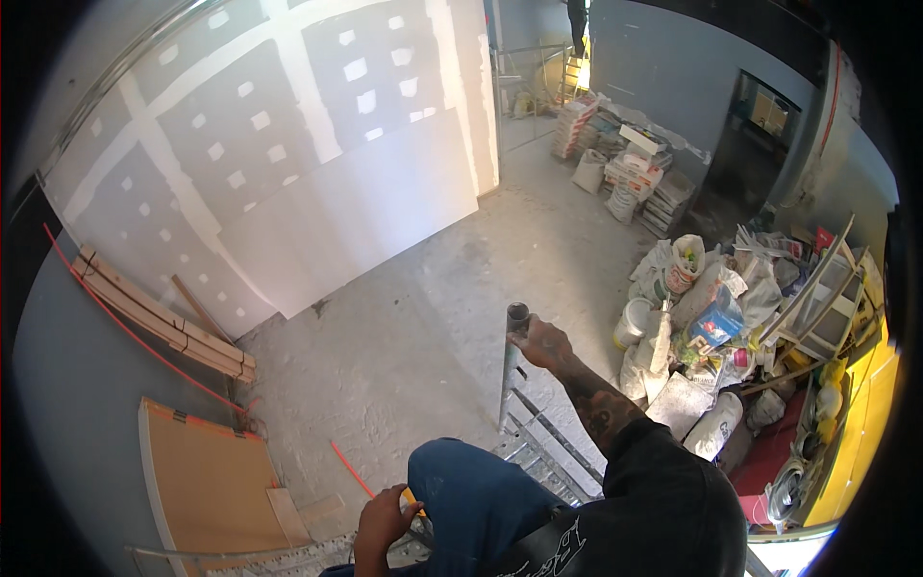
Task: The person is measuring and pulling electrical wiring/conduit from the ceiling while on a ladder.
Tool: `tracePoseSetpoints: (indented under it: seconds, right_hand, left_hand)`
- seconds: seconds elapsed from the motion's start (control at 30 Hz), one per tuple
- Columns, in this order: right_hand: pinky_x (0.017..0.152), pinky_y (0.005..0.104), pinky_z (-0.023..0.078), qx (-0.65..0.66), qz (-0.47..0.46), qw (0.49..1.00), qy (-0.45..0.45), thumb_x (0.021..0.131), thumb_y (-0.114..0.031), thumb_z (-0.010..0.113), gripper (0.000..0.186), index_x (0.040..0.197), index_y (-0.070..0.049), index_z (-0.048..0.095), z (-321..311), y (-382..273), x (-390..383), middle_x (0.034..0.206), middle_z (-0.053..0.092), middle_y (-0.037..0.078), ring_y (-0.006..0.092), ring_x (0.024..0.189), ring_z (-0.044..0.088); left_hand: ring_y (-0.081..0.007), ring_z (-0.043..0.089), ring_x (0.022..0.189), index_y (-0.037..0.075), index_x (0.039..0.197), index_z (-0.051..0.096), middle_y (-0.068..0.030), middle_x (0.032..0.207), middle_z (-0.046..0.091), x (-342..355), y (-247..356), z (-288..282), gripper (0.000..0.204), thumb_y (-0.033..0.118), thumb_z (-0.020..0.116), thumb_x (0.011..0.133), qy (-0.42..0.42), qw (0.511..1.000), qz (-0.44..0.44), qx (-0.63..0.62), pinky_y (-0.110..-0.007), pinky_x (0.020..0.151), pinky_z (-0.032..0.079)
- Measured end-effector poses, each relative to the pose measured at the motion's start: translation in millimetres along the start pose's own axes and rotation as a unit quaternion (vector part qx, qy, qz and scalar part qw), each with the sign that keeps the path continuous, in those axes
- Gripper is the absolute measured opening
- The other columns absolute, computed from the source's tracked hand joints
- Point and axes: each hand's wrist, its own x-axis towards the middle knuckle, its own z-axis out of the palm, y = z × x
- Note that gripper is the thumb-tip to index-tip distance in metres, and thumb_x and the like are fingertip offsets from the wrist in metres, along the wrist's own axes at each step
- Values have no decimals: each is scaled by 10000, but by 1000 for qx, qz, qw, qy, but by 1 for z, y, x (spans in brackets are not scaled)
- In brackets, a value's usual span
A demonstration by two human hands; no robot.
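Observation:
My right hand (546, 344) is closed around the upper end of a grey metal scaffold tube (508, 380), just below its hollow top. That arm stretches forward from a black sleeve. Beside my bent left knee, in blue trousers (471, 481), my left hand (383, 524) has its fingers curled at a small yellow-orange thing (411, 498), mostly hidden by the hand and knee. A thin red line (352, 468) runs up to that hand; whether it joins the yellow thing cannot be seen. Below me are the scaffold's metal rungs (553, 438).
Left stands a patched plasterboard wall (288, 125), with long bundled boards (159, 313) and a brown panel (212, 471) nearby. To the right lie heaped sacks and rubbish (707, 317). Stacked bags (630, 178) sit farther back, and a person stands on a ladder (572, 72).

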Motion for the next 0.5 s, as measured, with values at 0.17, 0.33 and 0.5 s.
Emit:
tracePoseSetpoints:
  seconds: [0.17, 0.33, 0.5]
  right_hand:
    - [907, 502, 523, -2, 2, 1000, -10, 920, -493, 651, 554, 1149, 5, 574, -1, 1, 1, 1048, 720, 233, 401, 1032, 693]
    - [909, 507, 522, 6, -3, 1000, -9, 919, -492, 649, 556, 1154, 6, 574, 5, 8, 6, 1051, 718, 236, 405, 1034, 691]
    - [918, 501, 521, 4, -5, 1000, -6, 917, -492, 653, 566, 1171, 8, 575, 10, 13, 10, 1060, 718, 237, 410, 1039, 690]
  left_hand:
    - [-371, 657, 1105, 41, 1293, 621, -199, 1185, 688, 0, 0, 1, 617, 519, 687, 907, -3, 1000, -2, -6, -458, 936, 525]
    - [-374, 653, 1110, 40, 1299, 618, -202, 1189, 686, -1, 1, 1, 627, 525, 684, 907, -2, 1000, -6, -7, -460, 937, 523]
    - [-375, 648, 1124, 39, 1308, 613, -203, 1210, 681, -2, 4, -1, 632, 523, 685, 908, -2, 1000, -9, -9, -458, 945, 520]
